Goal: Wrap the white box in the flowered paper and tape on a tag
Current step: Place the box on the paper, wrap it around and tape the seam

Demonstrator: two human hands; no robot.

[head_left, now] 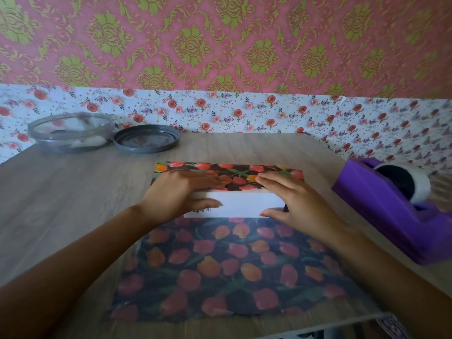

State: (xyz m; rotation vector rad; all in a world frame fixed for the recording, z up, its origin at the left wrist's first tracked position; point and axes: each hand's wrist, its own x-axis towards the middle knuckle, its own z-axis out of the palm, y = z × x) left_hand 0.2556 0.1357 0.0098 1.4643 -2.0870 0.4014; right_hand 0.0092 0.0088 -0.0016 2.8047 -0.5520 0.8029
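As left hand (178, 194) and right hand (299, 199) press, the white box (241, 204) lies beneath.

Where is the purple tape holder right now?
In the head view, the tape dispenser sits on the right side of the table, just right of the right hand resting on the white box.

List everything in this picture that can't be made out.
Head view:
- Top of the box: covered by the folded paper, the left hand and the right hand.
- Small print on the box front: too small, partly under the left thumb.
- Contents of the clear tub: blurred.
- Tape dispenser: far end cut off by the right edge.
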